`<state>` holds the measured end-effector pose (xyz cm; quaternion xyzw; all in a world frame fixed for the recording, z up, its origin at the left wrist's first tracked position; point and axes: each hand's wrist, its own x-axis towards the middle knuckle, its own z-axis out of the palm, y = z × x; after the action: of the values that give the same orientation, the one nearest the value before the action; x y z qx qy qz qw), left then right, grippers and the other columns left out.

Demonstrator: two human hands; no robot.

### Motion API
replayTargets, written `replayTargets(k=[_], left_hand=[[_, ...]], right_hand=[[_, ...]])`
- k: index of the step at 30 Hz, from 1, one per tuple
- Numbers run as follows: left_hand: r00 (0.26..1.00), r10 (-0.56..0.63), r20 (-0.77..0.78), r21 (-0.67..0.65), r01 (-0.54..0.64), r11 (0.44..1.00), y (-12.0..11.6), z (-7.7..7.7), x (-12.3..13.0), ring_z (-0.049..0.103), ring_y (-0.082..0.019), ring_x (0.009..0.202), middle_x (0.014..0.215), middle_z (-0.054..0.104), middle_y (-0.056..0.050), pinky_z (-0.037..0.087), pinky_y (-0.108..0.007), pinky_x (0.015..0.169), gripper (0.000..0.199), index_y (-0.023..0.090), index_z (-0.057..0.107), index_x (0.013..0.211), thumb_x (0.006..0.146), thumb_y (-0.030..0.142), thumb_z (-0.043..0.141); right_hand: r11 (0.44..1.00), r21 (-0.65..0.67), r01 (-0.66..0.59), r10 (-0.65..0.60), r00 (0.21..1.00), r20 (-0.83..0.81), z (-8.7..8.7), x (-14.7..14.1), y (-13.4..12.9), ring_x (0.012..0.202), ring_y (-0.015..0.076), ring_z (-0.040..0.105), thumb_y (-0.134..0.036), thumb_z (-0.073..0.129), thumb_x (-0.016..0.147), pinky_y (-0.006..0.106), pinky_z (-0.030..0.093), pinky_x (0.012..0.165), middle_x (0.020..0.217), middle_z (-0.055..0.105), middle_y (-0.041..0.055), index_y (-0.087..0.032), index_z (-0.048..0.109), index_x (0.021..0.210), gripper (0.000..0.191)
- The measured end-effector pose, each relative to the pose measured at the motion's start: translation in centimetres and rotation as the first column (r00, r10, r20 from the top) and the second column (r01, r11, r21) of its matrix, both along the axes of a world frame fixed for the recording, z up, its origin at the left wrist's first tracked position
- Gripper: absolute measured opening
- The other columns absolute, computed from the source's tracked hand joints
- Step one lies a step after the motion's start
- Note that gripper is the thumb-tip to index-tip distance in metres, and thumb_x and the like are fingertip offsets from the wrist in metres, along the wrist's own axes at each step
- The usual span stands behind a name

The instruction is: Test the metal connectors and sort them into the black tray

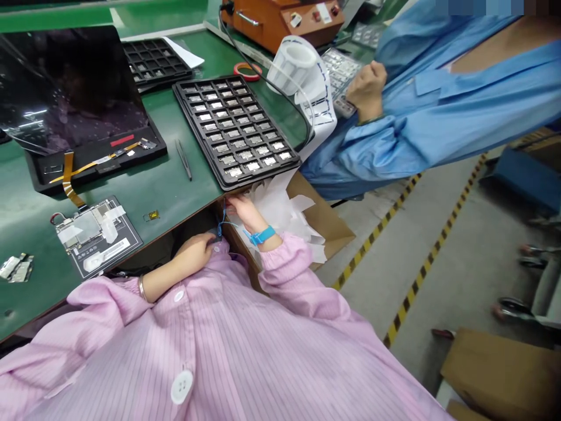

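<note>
My left hand, with a bracelet at the wrist, rests at my lap below the table edge. Its fingers are bent and closed; what they hold, if anything, is hidden. My right hand wears a blue wrist strap and reaches to the table edge, just under the near corner of a black tray. The fingertips there are partly hidden, so their grip is unclear. A thin blue cord hangs beside them. Several small metal parts fill the tray's pockets.
Tweezers, an opened tablet with a dark screen and its circuit board lie on the green table. White paper sheets fill a cardboard box on the right. Beyond, a co-worker in blue has a closed hand.
</note>
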<state>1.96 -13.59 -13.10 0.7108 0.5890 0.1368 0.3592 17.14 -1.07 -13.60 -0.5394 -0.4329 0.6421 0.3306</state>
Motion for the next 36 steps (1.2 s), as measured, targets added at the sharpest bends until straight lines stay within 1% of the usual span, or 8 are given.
replayTargets(k=[4,10,14,18,27,30,32,36], left_hand=[[0.997,0.074,0.02,0.074,-0.076,0.994,0.7,0.2,0.4,0.058,-0.026,0.12,0.127,0.062,-0.017,0.044,-0.041,0.106,0.042,0.011,0.053,0.13,0.089,0.014,0.045],[0.988,-0.072,0.137,0.156,0.05,0.986,2.0,0.7,1.9,0.031,-0.025,0.142,0.154,0.035,-0.012,0.025,-0.043,0.119,0.063,0.013,0.036,0.146,0.085,0.008,0.049],[0.965,-0.133,0.224,0.069,0.12,0.99,1.8,0.2,2.9,0.046,-0.028,0.132,0.14,0.053,-0.018,0.032,-0.044,0.115,0.051,0.007,0.05,0.135,0.084,0.009,0.05],[0.891,-0.255,0.375,-0.098,0.312,0.945,0.3,-1.1,3.8,0.066,-0.023,0.108,0.118,0.069,-0.012,0.049,-0.036,0.099,0.041,0.012,0.058,0.126,0.085,0.013,0.056],[0.751,-0.307,0.585,-0.217,0.509,0.833,-1.1,-2.0,4.9,0.064,-0.017,0.108,0.122,0.067,-0.01,0.051,-0.026,0.087,0.032,0.014,0.058,0.119,0.087,0.017,0.06],[0.776,-0.288,0.561,-0.246,0.488,0.837,-1.4,-1.3,5.1,0.067,-0.016,0.088,0.099,0.072,-0.006,0.051,-0.024,0.075,0.013,0.014,0.061,0.099,0.089,0.021,0.057],[0.807,-0.262,0.529,-0.256,0.446,0.858,-1.5,-0.4,5.0,0.065,-0.015,0.077,0.085,0.071,-0.004,0.049,-0.024,0.07,0.014,0.015,0.06,0.088,0.092,0.027,0.052],[0.84,-0.249,0.482,-0.169,0.368,0.914,-1.3,3.0,5.0,0.063,-0.016,0.073,0.08,0.068,-0.003,0.047,-0.026,0.07,0.021,0.017,0.06,0.086,0.095,0.03,0.046]], right_hand=[[1.0,-0.01,0.027,-0.027,0.998,-0.06,-0.5,-0.5,0.9,0.069,0.0138,0.063,-0.027,0.059,0.082,0.024,0.047,0.065,0.071,0.067,0.001,-0.017,0.061,0.084,0.01],[0.998,-0.027,0.061,-0.064,0.985,-0.163,-1.5,-1.2,1.2,0.07,0.0152,0.065,-0.026,0.06,0.082,0.027,0.051,0.069,0.071,0.068,0.0014,-0.018,0.059,0.082,0.009],[0.998,-0.052,0.041,-0.051,0.975,-0.215,-1.6,-0.8,0.9,0.068,0.0128,0.065,-0.022,0.06,0.085,0.024,0.053,0.068,0.076,0.069,0.0028,-0.017,0.058,0.082,0.005],[0.997,-0.08,0.011,-0.03,0.971,-0.239,-1.7,-0.1,0.7,0.071,0.0135,0.067,-0.016,0.057,0.089,0.025,0.055,0.071,0.078,0.07,0.0046,-0.017,0.06,0.085,0.006],[0.994,-0.105,0.007,-0.022,0.99,-0.142,-1.4,1.0,-1.4,0.075,0.0128,0.068,-0.021,0.052,0.094,0.024,0.057,0.075,0.081,0.071,0.0064,-0.017,0.06,0.085,0.013],[0.996,-0.083,-0.021,0.016,0.998,-0.058,-0.6,1.6,-2.7,0.09,0.0179,0.068,-0.023,0.062,0.089,0.032,0.056,0.084,0.093,0.071,0.0096,-0.015,0.063,0.09,0.009],[0.999,-0.046,-0.02,0.021,1.0,0.016,0.7,2.5,-3.4,0.109,0.0244,0.063,-0.022,0.076,0.076,0.038,0.052,0.095,0.107,0.07,0.0119,-0.015,0.065,0.094,0.022],[0.974,0.223,-0.033,-0.011,0.982,0.191,6.6,5.6,-4.5,0.13,0.027,0.047,-0.024,0.083,0.067,0.042,0.037,0.111,0.132,0.059,0.0096,-0.02,0.067,0.106,0.043]])
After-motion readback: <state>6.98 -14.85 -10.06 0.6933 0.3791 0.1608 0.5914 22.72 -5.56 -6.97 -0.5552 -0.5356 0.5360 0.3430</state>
